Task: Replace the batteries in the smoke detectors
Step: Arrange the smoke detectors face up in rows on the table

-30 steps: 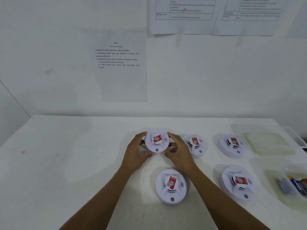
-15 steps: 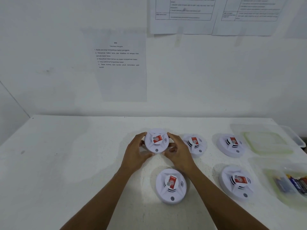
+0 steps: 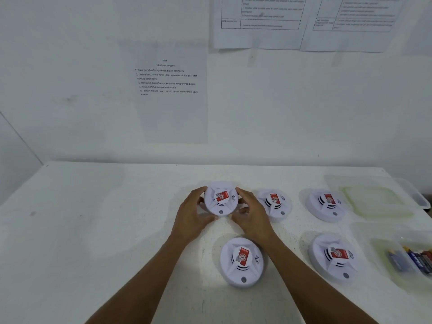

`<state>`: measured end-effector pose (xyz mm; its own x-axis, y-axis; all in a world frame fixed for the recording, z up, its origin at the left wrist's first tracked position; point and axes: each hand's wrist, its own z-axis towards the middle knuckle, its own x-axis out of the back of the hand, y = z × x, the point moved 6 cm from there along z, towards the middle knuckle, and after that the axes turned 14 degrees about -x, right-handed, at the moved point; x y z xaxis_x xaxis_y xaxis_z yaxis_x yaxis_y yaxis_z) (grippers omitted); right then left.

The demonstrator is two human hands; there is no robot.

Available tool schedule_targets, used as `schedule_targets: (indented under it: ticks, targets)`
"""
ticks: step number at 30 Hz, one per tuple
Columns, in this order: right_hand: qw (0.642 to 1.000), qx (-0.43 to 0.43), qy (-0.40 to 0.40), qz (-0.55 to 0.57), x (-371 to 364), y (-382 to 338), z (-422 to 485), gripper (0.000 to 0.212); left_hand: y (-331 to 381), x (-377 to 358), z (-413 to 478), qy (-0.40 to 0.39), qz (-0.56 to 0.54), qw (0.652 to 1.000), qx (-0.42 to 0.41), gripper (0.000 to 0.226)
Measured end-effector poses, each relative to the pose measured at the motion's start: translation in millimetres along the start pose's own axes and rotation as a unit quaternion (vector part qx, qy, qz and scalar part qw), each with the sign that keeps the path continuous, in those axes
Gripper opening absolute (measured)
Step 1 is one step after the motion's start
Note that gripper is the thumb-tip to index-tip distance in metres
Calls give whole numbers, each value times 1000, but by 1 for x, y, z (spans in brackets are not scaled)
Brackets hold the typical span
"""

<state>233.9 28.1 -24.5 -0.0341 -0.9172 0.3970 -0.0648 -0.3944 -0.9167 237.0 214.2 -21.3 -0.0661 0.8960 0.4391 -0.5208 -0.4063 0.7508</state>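
Movement in the last second was almost none: the left hand (image 3: 191, 213) and the right hand (image 3: 253, 215) stayed on the same smoke detector (image 3: 221, 199), at the far middle of the bench (image 3: 93, 218). Both hands were curled around its rim, one from each side, with thumbs near the front edge. The red label was face-up at nearly the same angle as before. I judge that the opening step had only started, perhaps a twist of the body, and no cover was off yet.

Four other detectors (image 3: 242, 261) lay closed around it, one just beside the right hand.

The underside of the held detector was hidden, so the battery cover could not be seen. It was also not possible to tell if the detector rested on the bench or was a little lifted. The batteries (image 3: 418, 259) in the clear tub (image 3: 383, 246) at the right were blurred and cut by the frame edge, so I could not count them.
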Motion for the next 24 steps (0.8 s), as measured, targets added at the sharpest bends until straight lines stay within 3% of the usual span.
schedule_targets:
  ticks: [13,24]
  targets:
    - [997,-10,-12,-79,-4,-5,-2,47,-4,3,0,-38,43,997,49,54]
    - [996,-25,-43,-70,-4,-8,-8,49,4,-1,2,-58,31,997,49,56]
